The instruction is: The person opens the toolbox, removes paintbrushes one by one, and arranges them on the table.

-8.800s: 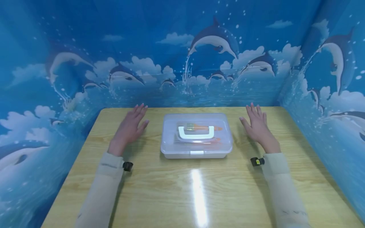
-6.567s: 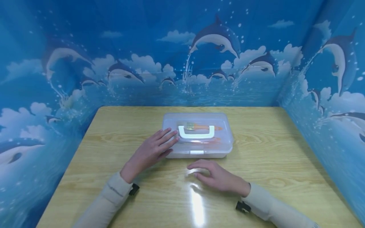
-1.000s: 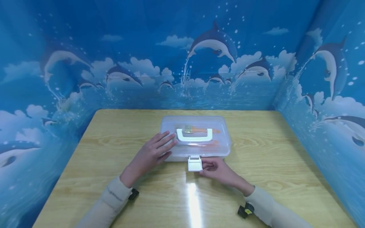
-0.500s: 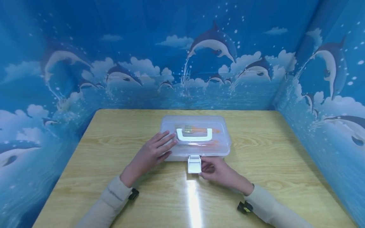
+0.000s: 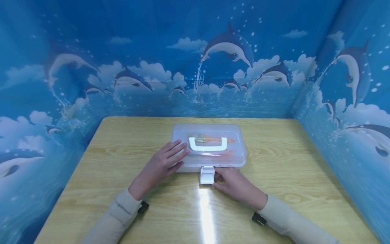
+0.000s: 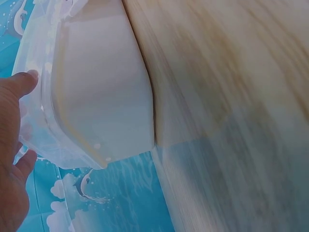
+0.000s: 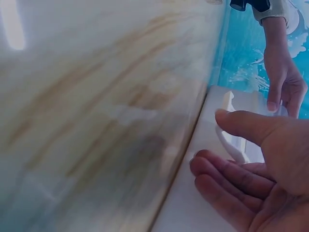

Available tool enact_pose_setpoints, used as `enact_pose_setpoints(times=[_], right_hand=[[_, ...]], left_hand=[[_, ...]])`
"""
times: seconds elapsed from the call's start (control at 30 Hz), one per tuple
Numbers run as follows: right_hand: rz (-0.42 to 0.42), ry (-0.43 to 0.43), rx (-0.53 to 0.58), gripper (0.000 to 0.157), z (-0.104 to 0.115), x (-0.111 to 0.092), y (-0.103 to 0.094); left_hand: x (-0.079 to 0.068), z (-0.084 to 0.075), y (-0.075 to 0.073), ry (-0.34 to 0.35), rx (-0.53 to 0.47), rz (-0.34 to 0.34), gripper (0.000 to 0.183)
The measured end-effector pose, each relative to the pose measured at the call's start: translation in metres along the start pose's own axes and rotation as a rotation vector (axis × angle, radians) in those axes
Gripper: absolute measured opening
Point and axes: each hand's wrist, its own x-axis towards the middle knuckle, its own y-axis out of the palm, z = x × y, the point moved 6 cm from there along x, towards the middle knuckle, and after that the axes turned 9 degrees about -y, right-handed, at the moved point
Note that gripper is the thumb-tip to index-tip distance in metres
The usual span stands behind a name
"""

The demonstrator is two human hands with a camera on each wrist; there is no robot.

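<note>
A translucent plastic storage box (image 5: 237, 152) sits on the table, lid down, with a white carry handle (image 5: 208, 148) on top. Orange-handled paintbrushes (image 5: 213, 139) show through the lid. My left hand (image 5: 161, 166) rests with spread fingers on the lid's left front part; in the left wrist view its thumb touches the lid edge. At the front, the white latch (image 5: 207, 175) stands swung outward from the box. My right hand (image 5: 237, 186) holds the latch at its right side, thumb at its outer edge. In the right wrist view the other fingers (image 7: 231, 183) curl beneath.
The box stands on a wood-grain table (image 5: 122, 142), near its back edge. A blue curtain (image 5: 152, 51) with dolphins encloses the back and sides. A bright light reflection (image 5: 207, 213) lies on the table in front of the box. Black wrist cameras (image 5: 259, 218) sit on both sleeves.
Both hands came from the table beside the box to the box, and the latch swung out from its front. Over the last second, the latch's tilt and right hand shifted slightly; the left stayed still.
</note>
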Motion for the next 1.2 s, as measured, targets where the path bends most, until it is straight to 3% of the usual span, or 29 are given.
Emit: enact_pose_setpoints(times=[0.27,0.63,0.73,0.87,0.93,1.07,1.2], right_hand=[[-0.004,0.003,-0.067,0.035,0.003,-0.003,-0.001],[-0.030,-0.041,-0.126,0.056,0.020,-0.018,-0.019],[-0.114,-0.137,-0.146,0.052,0.029,-0.020,-0.029],[-0.298,-0.316,-0.159,0.050,0.040,-0.021,-0.047],[-0.374,-0.367,-0.159,0.049,0.041,-0.021,-0.055],[-0.481,-0.423,-0.140,0.039,0.039,-0.022,-0.068],[-0.529,-0.435,-0.175,0.025,0.033,-0.023,-0.078]], left_hand=[[-0.003,-0.001,0.000,-0.005,-0.001,-0.006,0.066],[-0.005,0.000,-0.001,-0.009,-0.007,-0.009,0.065],[-0.004,-0.001,-0.001,-0.007,-0.002,-0.008,0.065],[-0.002,0.000,-0.001,-0.009,-0.005,-0.006,0.065],[-0.001,0.001,0.000,-0.009,-0.006,-0.005,0.065],[0.000,0.000,0.000,-0.005,-0.002,-0.008,0.065],[0.000,-0.001,0.000,-0.011,-0.008,-0.003,0.064]])
